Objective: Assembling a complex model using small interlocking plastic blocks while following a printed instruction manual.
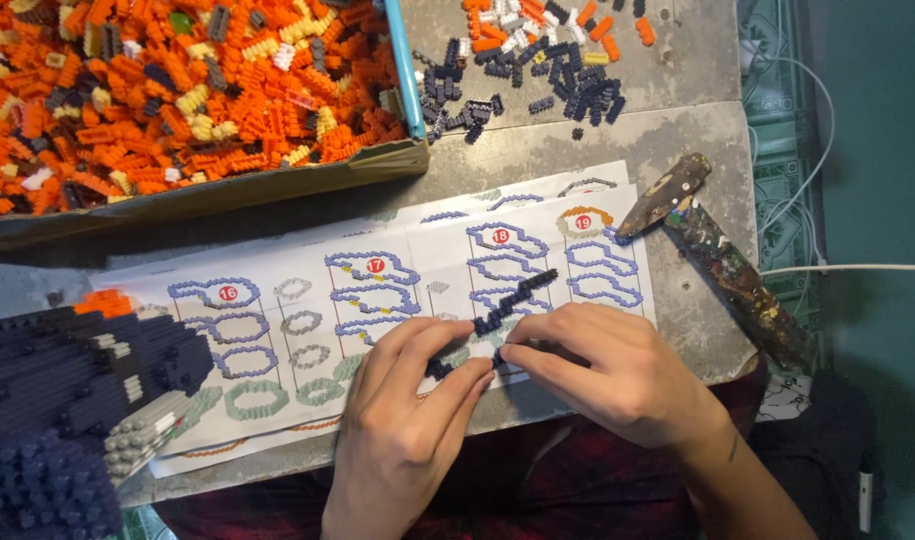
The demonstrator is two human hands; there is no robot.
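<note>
Built model: a big block figure (63, 410) of dark navy, grey and a little orange stands at the far left, near the table edge, well apart from the hands so it is not knocked
Cardboard box: an open box (278, 185) at the top left is full of small orange, cream and dark bricks, all mixed, within reach above the paper
Instruction sheet: a white paper (308, 290) with drawn blue and grey rings lies flat on the table in front of the person; the hands work directly over it, it seems for comparing the shape with the drawing
Left hand: the left hand (408, 400) pinches the lower end of the dark brick strip between thumb and fingers, a narrow closed grip that keeps this end steady
Dark brick strip: a thin chain of navy bricks (518, 297) lies in a diagonal over the sheet, its lower end between both hands and its upper end free, resting on the paper
Right hand: the right hand (598, 370) closes its fingertips on the same strip just beside the left fingers, a tight pinch, as if pressing a piece on
Loose bricks: a sorted heap of navy bricks (538, 85), with some orange and white ones, lies on the bare table at the top
Hammer: an old paint-stained hammer (718, 250) lies at the right of the sheet, touching its corner, not in use
</note>
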